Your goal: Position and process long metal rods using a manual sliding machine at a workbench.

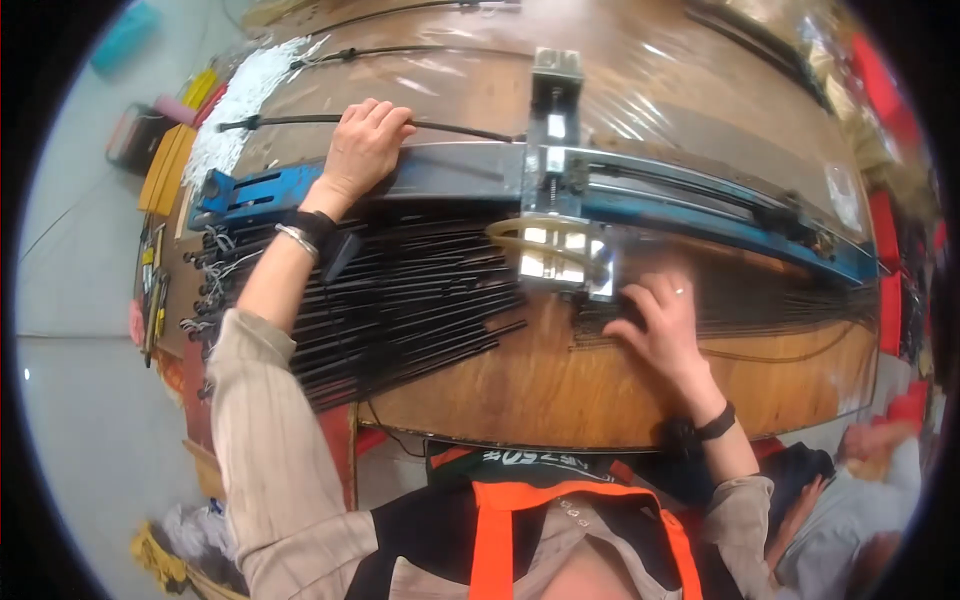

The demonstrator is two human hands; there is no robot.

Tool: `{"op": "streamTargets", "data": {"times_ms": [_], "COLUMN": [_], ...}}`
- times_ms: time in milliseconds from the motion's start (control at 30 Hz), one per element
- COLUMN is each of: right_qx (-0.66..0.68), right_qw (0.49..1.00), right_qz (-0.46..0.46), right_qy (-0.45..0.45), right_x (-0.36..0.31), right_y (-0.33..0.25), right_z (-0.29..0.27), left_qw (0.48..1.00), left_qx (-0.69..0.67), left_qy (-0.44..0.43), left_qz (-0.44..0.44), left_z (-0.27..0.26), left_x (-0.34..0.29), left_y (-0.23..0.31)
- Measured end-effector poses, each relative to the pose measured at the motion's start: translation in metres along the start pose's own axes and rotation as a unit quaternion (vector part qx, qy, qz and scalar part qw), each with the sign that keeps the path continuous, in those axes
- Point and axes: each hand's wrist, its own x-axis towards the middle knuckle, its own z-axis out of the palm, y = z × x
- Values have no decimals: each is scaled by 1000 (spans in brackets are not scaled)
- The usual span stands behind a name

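My left hand (368, 148) is closed round a long thin black rod (465, 131), which lies crosswise just beyond a blue metal rail (440, 170). The rod's right end reaches the upright metal clamp unit (556, 130) on the rail. A block with shiny faces (566, 255) and a loop of yellowish tube (510, 236) sits at the near end of that unit. Beside the block, my right hand (662, 318) is open and slightly blurred, its fingers apart above the table. Thin dark wires (750, 295) lie behind it.
Many black rods (400, 300) with pale strings at their left ends lie on the wooden table (500, 395). White strings (240, 110) bunch at the far left by a yellow box (167, 165). Another person's sleeve (850, 520) shows at lower right.
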Motion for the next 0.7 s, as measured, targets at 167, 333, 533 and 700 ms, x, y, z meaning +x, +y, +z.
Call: {"op": "streamTargets", "data": {"times_ms": [167, 333, 533, 700], "right_qx": [40, 39, 88, 186], "right_qw": [996, 996, 992, 974], "right_qz": [-61, -66, -61, 47], "right_qy": [-44, -55, -73, -119], "right_x": [0, 13, 15, 15], "right_y": [16, 1, -20, -20], "right_z": [7, 13, 10, 7], "left_qw": [994, 969, 941, 917], "left_qx": [-29, -75, -156, -229], "left_qy": [-48, -207, -255, -286], "left_qz": [-92, -111, -160, -156], "left_z": [-41, -70, -66, -76], "left_x": [-55, -98, -107, -106], "left_y": [24, 75, 75, 70]}}
